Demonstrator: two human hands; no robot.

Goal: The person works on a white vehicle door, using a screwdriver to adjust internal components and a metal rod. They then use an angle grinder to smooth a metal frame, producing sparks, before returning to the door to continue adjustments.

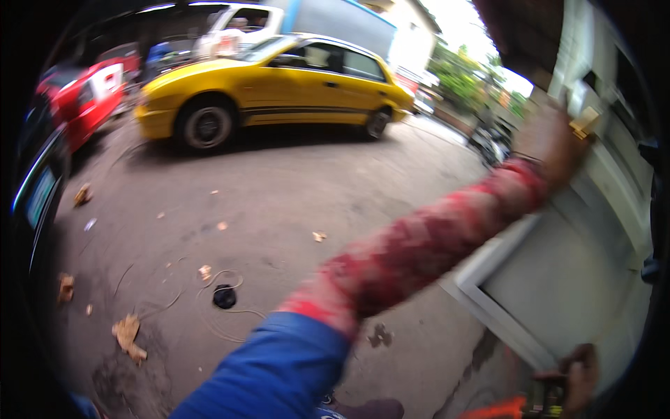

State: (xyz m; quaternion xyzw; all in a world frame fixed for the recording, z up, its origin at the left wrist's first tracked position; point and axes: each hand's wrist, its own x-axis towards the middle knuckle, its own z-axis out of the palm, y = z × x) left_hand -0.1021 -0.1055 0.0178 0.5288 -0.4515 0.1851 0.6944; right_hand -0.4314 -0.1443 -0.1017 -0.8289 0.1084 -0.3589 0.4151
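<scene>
In the head view, grey ground (279, 174) strewn with dry leaves (128, 335) spreads below and left of the left hand (555, 143); a yellow car (279, 91) stands beyond, leftward. The pale framed panel (558, 272) extends below that blurred hand, a gold-coloured piece (585, 123) at its fingers. Below, the right hand (583, 380) is beside a dark object (546, 398). Neither grip can be told.

Left arm (419, 255) stretched up rightward, left hand (553, 143) raised, blurred, right hand (581, 380) well below
</scene>
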